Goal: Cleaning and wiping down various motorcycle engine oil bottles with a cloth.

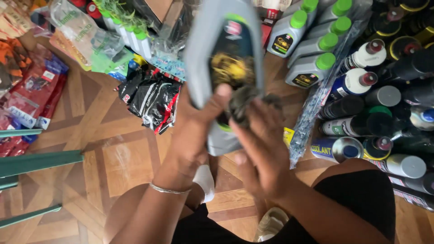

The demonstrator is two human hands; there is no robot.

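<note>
The left hand [194,131] grips a grey oil bottle [221,68] held up above the wooden floor [122,158], thumb across its dark label, while the right hand [262,149] presses a dark rag [244,101], pinched in its fingers, against the label.

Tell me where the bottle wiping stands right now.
In hand: the left hand holds a grey bottle while the right hand rubs its label with a dark cloth. Grey green-capped bottles stand grouped on the floor; whether they or the spray cans are already wiped cannot be told.
</note>
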